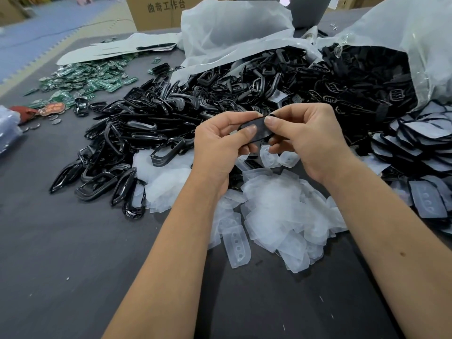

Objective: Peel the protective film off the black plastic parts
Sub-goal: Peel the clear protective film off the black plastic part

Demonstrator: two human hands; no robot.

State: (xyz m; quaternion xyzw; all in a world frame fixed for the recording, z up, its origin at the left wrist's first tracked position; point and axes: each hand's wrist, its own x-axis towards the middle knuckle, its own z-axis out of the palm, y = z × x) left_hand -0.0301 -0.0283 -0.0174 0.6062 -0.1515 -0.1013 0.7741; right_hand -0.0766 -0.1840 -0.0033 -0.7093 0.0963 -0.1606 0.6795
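Head cam view, looking down at a dark grey table (61, 253) covered in stuff. Both hands are up in the middle of the shot, working on one black plastic part (254, 125) held between them above the piles. The left hand (220, 145) pinches its left end, thumb on top and fingers curled underneath. The right hand (305, 140) grips the right end the same way, thumb tip pressed on the part's face, fingers curled around behind it. Can't tell if any film is lifted on it yet – too small and partly hidden by the thumbs.

Right under the hands sits a heap of peeled clear film pieces (276, 211) (some with a row of little holes). Behind and to the left – a big pile of black frame-shaped parts (151, 123), spilling from a crumpled white plastic bag (232, 28). A second bag on the right (415, 45) holds more black pieces. At the right edge are parts still wearing film (420, 148), stacked loosely. Far left there's a scatter of green circuit boards (93, 79), and a cardboard box (156, 11) at the back.
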